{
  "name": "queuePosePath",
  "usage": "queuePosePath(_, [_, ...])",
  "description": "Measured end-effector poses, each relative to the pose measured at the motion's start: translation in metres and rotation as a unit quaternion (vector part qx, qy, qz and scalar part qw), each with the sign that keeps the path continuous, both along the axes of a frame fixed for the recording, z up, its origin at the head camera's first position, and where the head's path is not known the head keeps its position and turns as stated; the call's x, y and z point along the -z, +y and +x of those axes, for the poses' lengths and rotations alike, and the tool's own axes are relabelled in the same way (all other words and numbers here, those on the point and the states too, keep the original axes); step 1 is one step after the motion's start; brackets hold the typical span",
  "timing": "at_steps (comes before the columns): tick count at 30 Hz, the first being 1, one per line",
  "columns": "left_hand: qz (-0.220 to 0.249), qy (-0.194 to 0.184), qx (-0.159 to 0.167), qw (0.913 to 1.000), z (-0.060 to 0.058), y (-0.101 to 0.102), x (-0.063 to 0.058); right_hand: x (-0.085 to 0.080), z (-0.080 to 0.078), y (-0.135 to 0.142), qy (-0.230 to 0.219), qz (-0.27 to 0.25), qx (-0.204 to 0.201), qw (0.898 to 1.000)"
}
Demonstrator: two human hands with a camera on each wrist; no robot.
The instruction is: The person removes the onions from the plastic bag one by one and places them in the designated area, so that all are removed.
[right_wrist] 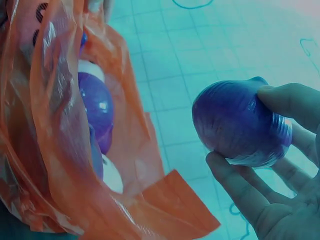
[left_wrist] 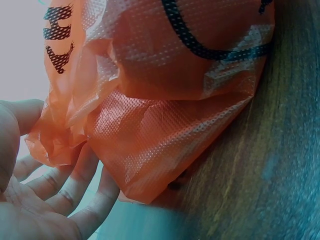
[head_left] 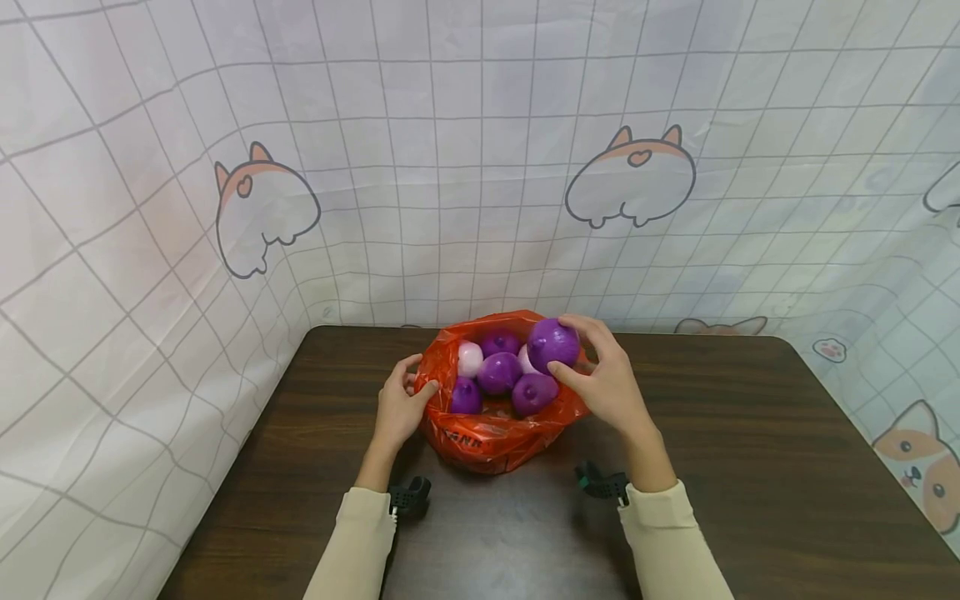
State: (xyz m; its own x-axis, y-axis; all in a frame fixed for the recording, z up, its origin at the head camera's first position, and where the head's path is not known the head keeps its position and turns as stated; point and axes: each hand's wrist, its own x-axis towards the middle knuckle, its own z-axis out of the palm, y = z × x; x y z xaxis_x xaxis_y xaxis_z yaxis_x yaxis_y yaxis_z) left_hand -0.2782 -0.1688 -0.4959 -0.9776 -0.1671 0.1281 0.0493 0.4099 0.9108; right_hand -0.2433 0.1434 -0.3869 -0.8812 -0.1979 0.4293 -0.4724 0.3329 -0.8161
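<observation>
Head view: the right hand curls its fingers round a purple onion, held just above the open orange bag on the dark table. The left hand pinches the bag's left rim. More purple and white onions lie inside.

Left wrist view: fingers clamp the bag's edge.

Right wrist view: the onion sits gripped in the fingertips, beside the bag and apart from it.
</observation>
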Motion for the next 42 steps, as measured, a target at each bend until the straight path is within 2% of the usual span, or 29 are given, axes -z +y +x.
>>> queuePosePath(3, [-0.001, -0.002, 0.002, 1.0000, 0.000, 0.000, 0.001, -0.006, 0.005, 0.004, 0.003, 0.000, 0.012, 1.000])
queuePosePath(10, [-0.001, -0.004, 0.005, 1.0000, -0.001, 0.000, 0.002, 0.024, -0.020, 0.026, 0.010, -0.011, 0.035, 0.999])
queuePosePath(17, [0.004, 0.003, 0.003, 1.0000, -0.001, -0.001, 0.002, 0.024, -0.024, 0.038, -0.017, -0.054, 0.044, 0.997])
queuePosePath(23, [0.002, 0.003, 0.002, 1.0000, -0.001, -0.001, 0.003, 0.032, -0.028, 0.047, -0.036, -0.081, 0.056, 0.994])
queuePosePath(32, [-0.003, -0.002, -0.001, 1.0000, -0.002, 0.000, 0.004, 0.040, -0.034, 0.060, -0.047, -0.097, 0.088, 0.990])
queuePosePath(42, [0.019, -0.016, -0.009, 0.9997, -0.001, -0.001, 0.006, 0.046, -0.037, 0.073, -0.069, -0.117, 0.122, 0.983])
